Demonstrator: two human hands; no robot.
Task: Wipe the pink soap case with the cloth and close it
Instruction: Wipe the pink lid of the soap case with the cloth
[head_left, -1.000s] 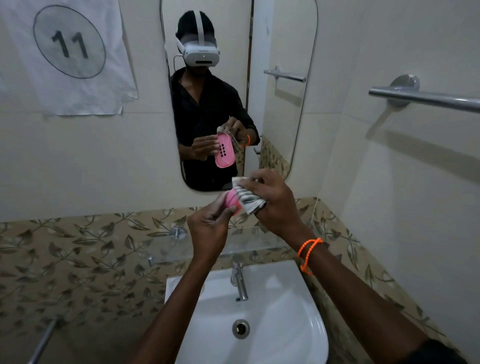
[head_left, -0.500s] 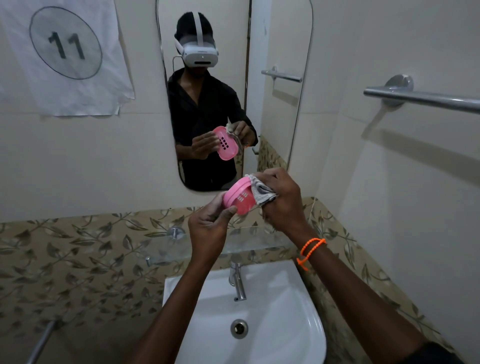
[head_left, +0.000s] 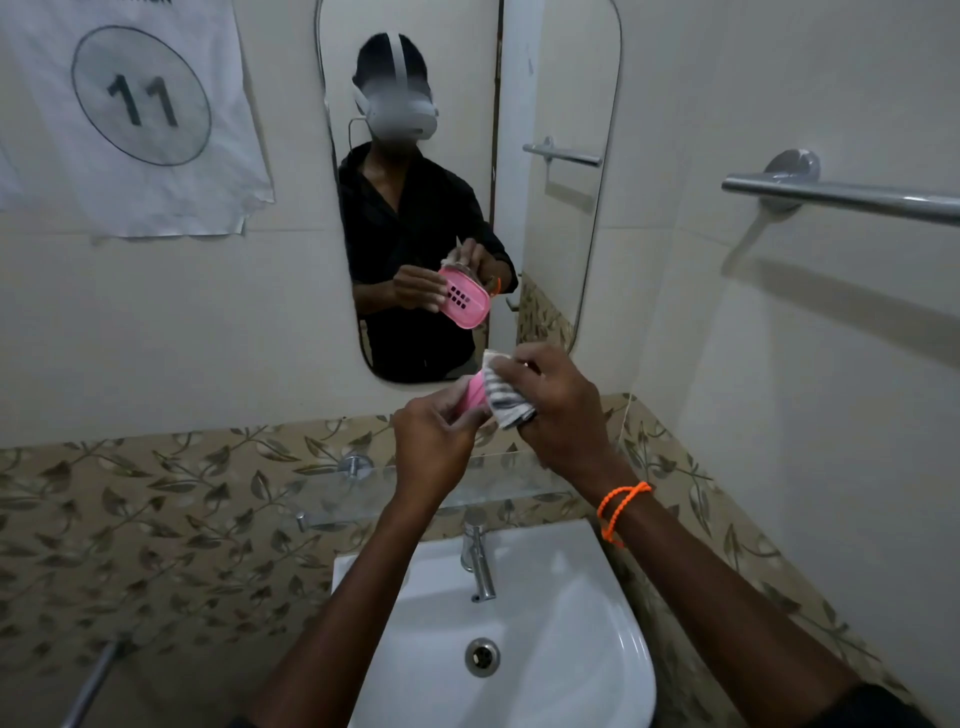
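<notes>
Pink soap case (head_left: 474, 396) is gripped between both hands above the sink (head_left: 618, 639), left hand (head_left: 434, 447) holding it while right hand (head_left: 558, 410) presses the striped cloth (head_left: 503, 399) on it; wiping appears under way, closing remains.

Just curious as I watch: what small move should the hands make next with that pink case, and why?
Probably keep rubbing: the right hand presses the striped cloth against the pink soap case, which the left hand grips above the sink. Little of the case shows, so I would draw the cloth further across it before closing.
</notes>
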